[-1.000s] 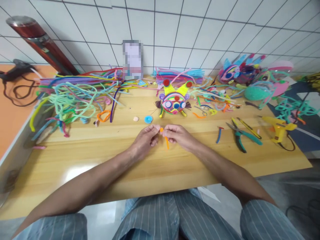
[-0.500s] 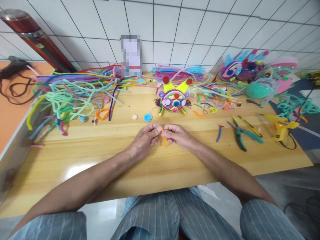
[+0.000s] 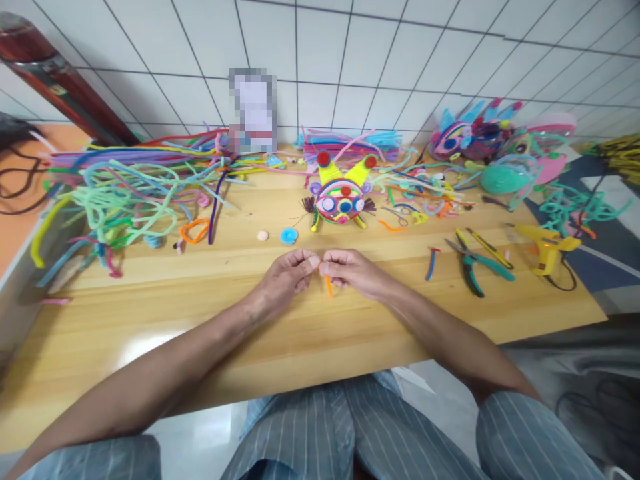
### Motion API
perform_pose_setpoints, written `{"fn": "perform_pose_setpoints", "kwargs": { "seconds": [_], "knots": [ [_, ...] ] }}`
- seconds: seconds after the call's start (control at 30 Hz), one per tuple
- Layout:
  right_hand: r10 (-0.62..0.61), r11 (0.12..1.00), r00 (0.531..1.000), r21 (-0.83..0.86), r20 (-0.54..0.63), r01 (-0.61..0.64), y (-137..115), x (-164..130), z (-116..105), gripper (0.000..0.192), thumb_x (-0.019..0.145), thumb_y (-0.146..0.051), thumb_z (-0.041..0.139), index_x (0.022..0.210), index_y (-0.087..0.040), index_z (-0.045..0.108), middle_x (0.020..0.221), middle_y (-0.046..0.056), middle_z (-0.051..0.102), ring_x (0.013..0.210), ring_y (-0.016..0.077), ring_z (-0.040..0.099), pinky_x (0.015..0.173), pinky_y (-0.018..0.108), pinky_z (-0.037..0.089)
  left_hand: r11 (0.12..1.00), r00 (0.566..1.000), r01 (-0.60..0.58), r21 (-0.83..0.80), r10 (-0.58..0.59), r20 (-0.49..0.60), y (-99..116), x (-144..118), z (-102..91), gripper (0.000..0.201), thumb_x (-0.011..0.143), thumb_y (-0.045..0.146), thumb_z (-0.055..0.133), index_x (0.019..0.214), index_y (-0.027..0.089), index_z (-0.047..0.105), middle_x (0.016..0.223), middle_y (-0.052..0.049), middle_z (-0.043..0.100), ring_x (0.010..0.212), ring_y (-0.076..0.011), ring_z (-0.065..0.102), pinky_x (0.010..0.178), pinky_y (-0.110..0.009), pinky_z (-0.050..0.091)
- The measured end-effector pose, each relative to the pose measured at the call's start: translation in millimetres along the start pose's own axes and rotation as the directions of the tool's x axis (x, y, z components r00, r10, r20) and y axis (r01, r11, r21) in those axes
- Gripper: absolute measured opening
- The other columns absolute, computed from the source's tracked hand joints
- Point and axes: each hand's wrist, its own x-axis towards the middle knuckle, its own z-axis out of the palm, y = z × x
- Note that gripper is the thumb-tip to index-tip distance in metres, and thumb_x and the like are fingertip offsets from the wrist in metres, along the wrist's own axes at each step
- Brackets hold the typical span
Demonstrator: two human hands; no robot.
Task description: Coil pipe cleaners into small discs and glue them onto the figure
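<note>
- Head view, looking down: both hands meet over the middle of the wooden surface (image 3: pixel 320 333), fingertips nearly touching.
- Left hand (image 3: pixel 287 273) is pinched shut on the upper end of a short orange pipe cleaner (image 3: pixel 328 285); right hand (image 3: pixel 347 269) pinches the same piece from the other side.
- Only a stub of orange hangs below the fingers, just above the surface; the rest is hidden inside the pinch, so whether it is curled or straight there I cannot tell.
- Straight ahead, well apart from the hands, sits a pipe-cleaner face figure (image 3: pixel 341 198) with yellow horns, red pom-poms and coiled rings for eyes. It looks largely built.
- Between figure and hands lie a small blue coil (image 3: pixel 289 235) and a pale little piece (image 3: pixel 263 235), loose and unattached.
- My read: the orange piece is still at the shaping stage, and nothing shows it joined to anything yet.
- Far left, a big tangle of loose pipe cleaners (image 3: pixel 125 193), mostly green, purple and pink, with an orange loop (image 3: pixel 194 231) at its edge.
- Off to the right, green-handled pliers (image 3: pixel 473 267) and a yellow glue gun (image 3: pixel 545 248) lie on the surface, neither one touched.
- Back right, more finished colourful figures (image 3: pixel 475 137) are crowded against the tiled wall (image 3: pixel 400 60).
</note>
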Motion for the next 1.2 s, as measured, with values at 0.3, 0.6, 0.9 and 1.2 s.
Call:
{"fn": "perform_pose_setpoints", "kwargs": {
  "seconds": [0.3,0.6,0.9,1.2],
  "knots": [
    [0.105,0.99,0.994,0.099,-0.006,-0.104,-10,-3,-7,0.042,0.073,-0.055,0.081,0.07,-0.018,0.06,0.055,-0.007,0.05,0.045,0.0044,0.039,0.043,0.019,0.027,0.997,0.998,-0.042,0.067,0.039,0.053,6,7,-5.3,0.052,0.067,0.058,0.091,0.089,0.016,0.07,0.063,0.004,0.057,0.048,-0.0044,0.038,0.048,-0.021,0.025],
    [0.037,0.995,0.999,0.095,-0.009,-0.036,-1,-2,2,0.043,0.076,-0.056,0.079,0.073,-0.019,0.059,0.056,-0.007,0.05,0.047,0.0057,0.041,0.044,0.019,0.027,0.999,0.998,-0.046,0.013,0.047,-0.036,-1,3,0.1,0.049,0.065,0.056,0.091,0.08,0.016,0.066,0.053,0.008,0.047,0.046,-0.0052,0.032,0.047,-0.022,0.023],
    [0.057,0.996,0.998,0.067,-0.023,-0.055,-10,-5,-4,0.033,0.076,-0.047,0.076,0.069,-0.019,0.06,0.054,-0.006,0.05,0.046,0.0061,0.04,0.044,0.02,0.026,0.991,0.997,-0.078,0.109,0.074,0.036,5,8,-7.7,0.044,0.072,0.053,0.089,0.09,0.017,0.071,0.063,0.005,0.055,0.048,-0.0052,0.035,0.048,-0.023,0.023],
    [-0.011,1.0,1.0,0.02,-0.02,0.011,6,-1,3,0.04,0.081,-0.055,0.075,0.075,-0.019,0.058,0.056,-0.007,0.049,0.049,0.0067,0.04,0.046,0.02,0.027,0.997,0.995,-0.027,-0.078,0.02,-0.096,-7,-2,6.6,0.049,0.065,0.054,0.093,0.079,0.017,0.064,0.055,0.008,0.045,0.047,-0.0051,0.031,0.048,-0.023,0.021]
  ]
}}
